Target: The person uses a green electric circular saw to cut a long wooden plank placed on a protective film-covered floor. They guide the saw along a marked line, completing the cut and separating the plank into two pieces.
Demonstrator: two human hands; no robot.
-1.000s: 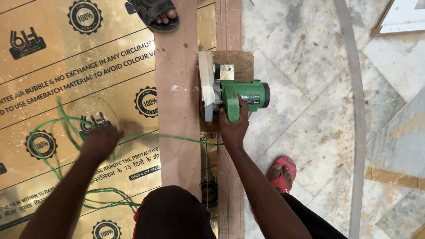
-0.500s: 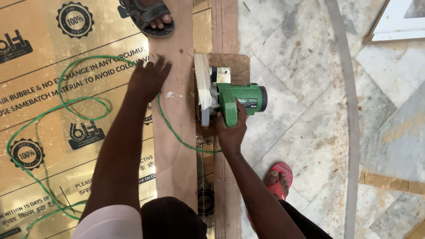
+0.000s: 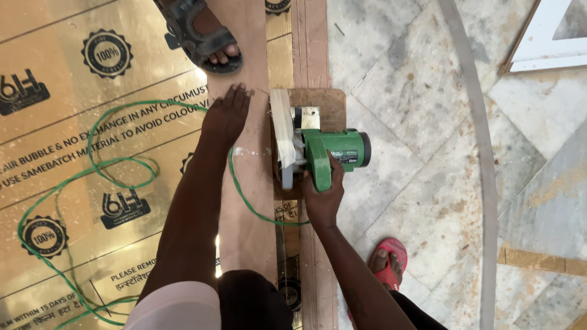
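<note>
Head view, listed left to right. Gold-coloured protective sheet (image 3: 92, 153), printed with dark round seals and lettering, lies flat on the floor and fills the left part of the frame. Green power cord (image 3: 92, 165) loops over that sheet in wide curves, passes under the left forearm and runs on to the saw. Sandalled foot (image 3: 205, 33) of another person stands at the top edge, on the far end of the board. Plain brown board (image 3: 247, 201), a long strip, lies lengthwise between the gold sheet and the saw. Left hand (image 3: 226, 116) lies flat on this board, palm down, fingers (image 3: 238, 95) spread and released, grasping nothing, just beside the saw. Green handheld circular saw (image 3: 318, 153) sits on its small wooden base plate (image 3: 318, 104) at the right edge of the board, over a narrow wooden strip (image 3: 309, 43), blade guard to the left, motor housing to the right. Right hand (image 3: 323, 195) is clenched around the saw's rear handle, fingers wrapped tight. Red slipper (image 3: 388, 263) on the person's own foot rests on the marble floor (image 3: 428, 122), lower right of the saw. Curved grey strip (image 3: 483, 159) arcs across that floor. White panel (image 3: 550, 36) lies in the top right corner.
</note>
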